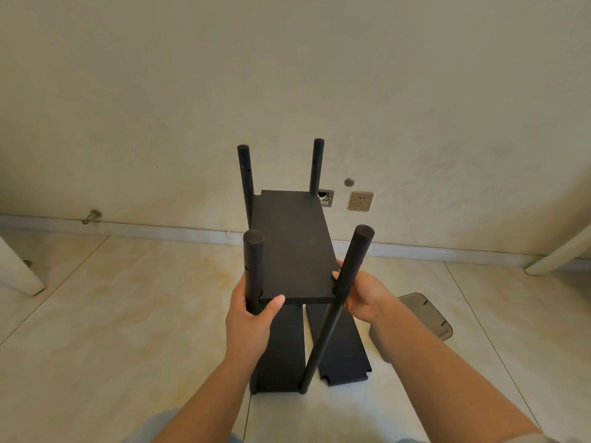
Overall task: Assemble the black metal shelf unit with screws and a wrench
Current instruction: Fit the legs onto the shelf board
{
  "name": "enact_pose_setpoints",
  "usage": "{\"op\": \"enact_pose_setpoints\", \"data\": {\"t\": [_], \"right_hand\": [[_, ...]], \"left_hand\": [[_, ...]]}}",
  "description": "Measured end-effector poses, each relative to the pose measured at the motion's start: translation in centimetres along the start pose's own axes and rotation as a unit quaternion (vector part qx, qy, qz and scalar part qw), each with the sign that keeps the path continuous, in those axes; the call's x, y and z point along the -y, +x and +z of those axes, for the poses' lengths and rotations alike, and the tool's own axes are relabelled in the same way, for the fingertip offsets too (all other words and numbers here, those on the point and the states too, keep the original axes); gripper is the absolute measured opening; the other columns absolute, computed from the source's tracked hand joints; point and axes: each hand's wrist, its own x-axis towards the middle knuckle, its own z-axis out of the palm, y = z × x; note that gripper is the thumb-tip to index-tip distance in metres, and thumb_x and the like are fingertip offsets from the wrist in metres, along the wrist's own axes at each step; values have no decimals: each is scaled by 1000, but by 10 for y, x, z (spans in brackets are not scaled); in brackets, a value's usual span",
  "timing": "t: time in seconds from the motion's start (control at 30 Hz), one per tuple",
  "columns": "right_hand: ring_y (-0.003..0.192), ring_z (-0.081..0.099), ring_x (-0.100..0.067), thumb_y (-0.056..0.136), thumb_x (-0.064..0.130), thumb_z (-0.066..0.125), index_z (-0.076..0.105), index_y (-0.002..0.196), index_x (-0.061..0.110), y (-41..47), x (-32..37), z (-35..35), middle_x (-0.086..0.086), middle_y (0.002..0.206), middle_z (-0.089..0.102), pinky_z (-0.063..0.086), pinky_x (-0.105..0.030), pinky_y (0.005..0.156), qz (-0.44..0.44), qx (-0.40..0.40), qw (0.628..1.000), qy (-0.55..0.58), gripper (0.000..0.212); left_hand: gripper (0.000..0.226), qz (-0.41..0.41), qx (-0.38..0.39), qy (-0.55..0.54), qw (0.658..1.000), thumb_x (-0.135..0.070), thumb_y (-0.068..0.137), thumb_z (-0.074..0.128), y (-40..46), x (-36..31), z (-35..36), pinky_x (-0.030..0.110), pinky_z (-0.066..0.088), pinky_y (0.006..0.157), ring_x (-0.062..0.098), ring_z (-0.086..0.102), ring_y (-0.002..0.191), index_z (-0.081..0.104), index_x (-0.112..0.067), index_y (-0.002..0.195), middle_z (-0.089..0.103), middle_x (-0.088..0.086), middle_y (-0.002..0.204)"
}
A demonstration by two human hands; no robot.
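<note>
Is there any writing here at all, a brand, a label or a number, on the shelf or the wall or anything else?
None that can be read.
Black shelf unit and its posts: plain, with no label or brand.
Wall socket: only plug holes, no writing showing.
Grey plastic box on the floor: no marking visible.

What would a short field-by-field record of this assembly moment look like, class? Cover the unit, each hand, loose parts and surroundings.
unit: black shelf unit, one board fitted between four posts
left hand: left hand in a grip round the near left post, thumb on the board edge
right hand: right hand holding the near right post at the board corner
loose parts: two black boards flat on the floor beneath
nearby: grey translucent container on the floor at right
background: wall socket
screws, wrench: not visible
</note>
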Motion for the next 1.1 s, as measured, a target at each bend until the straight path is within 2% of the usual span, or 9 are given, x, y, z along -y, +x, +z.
{"op": "enact_pose_setpoints", "data": {"t": [0.07,0.13,0.27,0.33,0.5,0.63,0.73,0.87,1.1], "right_hand": [[81,62,-22,98,9,44,63,106,7,1,-4,-1,-11,96,65,54,-28,60,8,-3,1000,9,21],[79,61,-21,98,8,43,63,104,8,2,-7,-2,-11,95,63,53,-27,62,9,-5,1000,10,21],[86,62,-23,98,11,45,64,95,10,3,-20,-4,-10,92,64,52,-33,80,22,-18,999,-19,19],[90,60,-25,98,15,45,64,101,7,4,-25,-6,-10,90,63,49,-38,89,27,-28,998,-53,21],[86,59,-25,99,19,43,64,90,14,6,-28,-5,-9,83,61,47,-43,87,39,-23,995,-86,23],[100,58,-32,101,19,40,64,98,15,10,-35,-10,-12,102,63,45,-55,85,67,6,992,-108,24],[124,45,-39,102,20,34,56,122,22,16,-42,-16,-10,125,55,40,-66,90,113,40,992,-49,29],[126,43,-41,103,21,33,56,124,27,19,-51,-20,-13,131,53,49,-59,81,133,45,990,10,32],[95,57,-30,100,15,38,60,93,17,14,-56,-18,-14,100,57,51,-41,71,146,17,988,42,23]], "left_hand": [[63,-11,8,-5,1000,-31,81,72,0,6,0,42,42,103,20,51,120,41,-29,137,55,-8,126],[64,-25,17,-11,999,-31,82,71,2,10,0,44,40,104,21,50,123,40,-30,138,54,-8,129],[64,-55,32,-17,998,-29,84,70,5,15,1,47,38,105,24,47,126,38,-31,139,52,-8,130],[65,-70,35,-16,997,-30,84,69,7,19,2,48,37,106,26,45,128,36,-31,140,50,-7,134],[64,-112,54,-36,992,-26,86,67,13,33,0,51,33,108,26,44,129,34,-33,140,50,-8,133],[62,-118,56,-52,990,-20,87,67,14,37,2,50,33,109,25,45,127,35,-31,139,52,-8,130],[61,-119,52,-73,989,-17,86,67,15,40,3,49,35,109,25,47,125,36,-31,137,53,-9,124],[61,-128,54,-75,988,-15,87,67,17,42,4,52,33,109,27,45,126,34,-33,135,52,-9,123],[62,-151,57,-65,985,-10,86,66,17,54,5,52,33,109,28,46,125,33,-30,135,54,-9,117]]}}
